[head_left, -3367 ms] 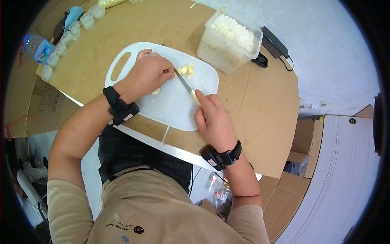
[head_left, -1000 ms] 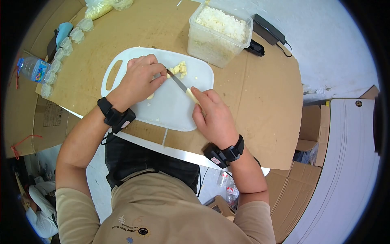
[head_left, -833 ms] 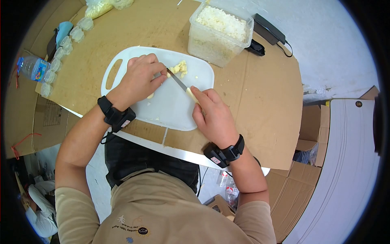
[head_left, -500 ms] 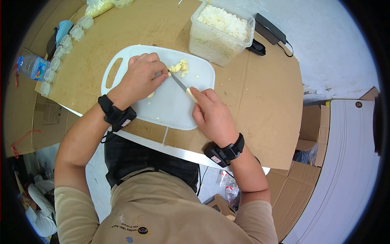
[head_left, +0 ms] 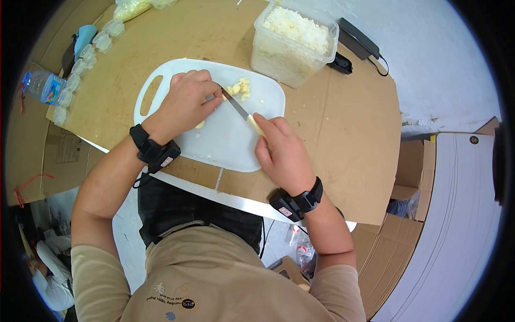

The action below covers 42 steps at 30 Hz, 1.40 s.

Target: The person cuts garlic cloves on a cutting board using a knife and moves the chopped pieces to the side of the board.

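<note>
A white cutting board (head_left: pixel 225 145) lies on the cardboard-covered table. My right hand (head_left: pixel 284 150) grips the pale handle of a small knife (head_left: pixel 236 106), its blade pointing to the upper left. The blade's tip is beside the fingertips of my left hand (head_left: pixel 188 96), which are pinched on a garlic clove (head_left: pixel 223 98), mostly hidden by them. Just right of the blade sits a small pile of chopped garlic (head_left: pixel 242 87). Another pale garlic piece (head_left: pixel 200 125) rests below my left hand, with tiny bits scattered on the board.
Behind the board stands a clear plastic tub (head_left: pixel 289 59) filled with white chopped bits. A black power adapter (head_left: pixel 358 38) is at the back right. Along the left edge run several small clear cups (head_left: pixel 73 83), with a water bottle (head_left: pixel 45 88) beside them.
My right hand and the knife have shifted slightly, and the blade shows at a different tilt by the left fingertips. My left hand stays in nearly the same place.
</note>
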Each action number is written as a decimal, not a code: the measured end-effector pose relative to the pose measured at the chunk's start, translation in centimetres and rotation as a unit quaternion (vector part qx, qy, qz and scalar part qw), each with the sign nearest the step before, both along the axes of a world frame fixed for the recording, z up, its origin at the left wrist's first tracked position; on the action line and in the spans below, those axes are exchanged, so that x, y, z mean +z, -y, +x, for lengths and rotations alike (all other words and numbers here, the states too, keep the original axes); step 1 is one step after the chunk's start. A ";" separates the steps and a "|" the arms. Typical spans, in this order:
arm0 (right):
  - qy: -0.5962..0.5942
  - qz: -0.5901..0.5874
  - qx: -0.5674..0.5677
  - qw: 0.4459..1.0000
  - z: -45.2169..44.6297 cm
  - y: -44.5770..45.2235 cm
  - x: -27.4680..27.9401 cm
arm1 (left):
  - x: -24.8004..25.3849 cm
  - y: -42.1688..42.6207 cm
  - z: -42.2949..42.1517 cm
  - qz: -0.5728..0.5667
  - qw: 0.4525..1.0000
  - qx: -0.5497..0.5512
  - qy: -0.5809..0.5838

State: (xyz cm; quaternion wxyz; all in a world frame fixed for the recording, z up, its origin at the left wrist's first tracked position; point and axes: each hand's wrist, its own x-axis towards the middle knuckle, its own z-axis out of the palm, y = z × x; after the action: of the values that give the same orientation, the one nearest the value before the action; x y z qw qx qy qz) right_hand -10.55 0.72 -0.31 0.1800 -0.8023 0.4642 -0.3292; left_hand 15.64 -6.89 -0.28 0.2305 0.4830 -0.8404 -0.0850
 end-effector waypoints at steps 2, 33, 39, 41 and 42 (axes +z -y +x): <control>-0.004 0.001 0.001 1.000 0.0 0.1 -0.1 | -0.1 0.1 0.1 -0.004 1.000 -0.003 -0.001; -0.033 -0.008 -0.006 0.999 -0.2 0.1 -0.3 | 0.3 0.1 -0.3 -0.017 1.000 0.014 0.015; 0.027 -0.033 -0.044 0.998 -0.8 0.4 0.0 | 0.1 0.3 -0.4 -0.031 0.999 0.017 -0.012; 0.036 -0.043 -0.055 0.997 -1.0 0.5 -0.1 | 0.4 0.4 -0.4 -0.038 0.999 0.012 0.001; 0.038 -0.042 -0.060 0.997 -1.0 0.5 0.0 | 0.7 0.4 -0.2 -0.045 0.999 0.008 0.011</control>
State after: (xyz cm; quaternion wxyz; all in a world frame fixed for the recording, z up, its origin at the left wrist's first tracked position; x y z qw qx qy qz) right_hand -11.59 0.27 -0.36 0.1435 -0.7666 0.4907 -0.3884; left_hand 15.41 -7.31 0.43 0.2432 0.4801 -0.8419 -0.0396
